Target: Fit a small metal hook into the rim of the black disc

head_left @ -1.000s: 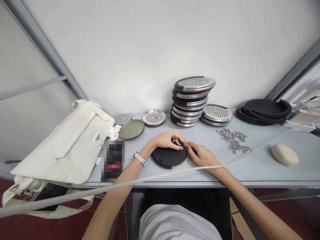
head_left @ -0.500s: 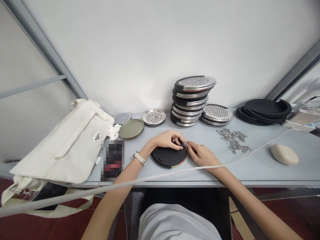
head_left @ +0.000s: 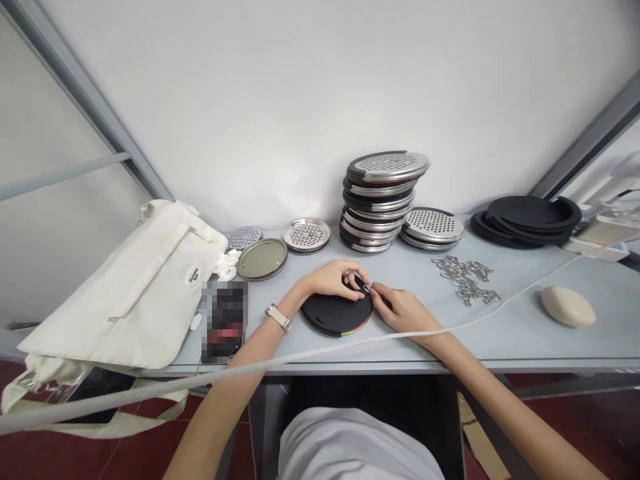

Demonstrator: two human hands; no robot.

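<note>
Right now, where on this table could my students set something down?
Bare: between the cream rounded object and the table's front edge; also between the tall disc stack and right hand. Crowded: around the white bag and black disc.

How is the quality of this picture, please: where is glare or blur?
In the head view, soft glare lies on the wall; same view, white items at the right edge look hazy; same view, a pixelated patch hides something beside the bag; same view, the black disc looks fairly sharp.
</note>
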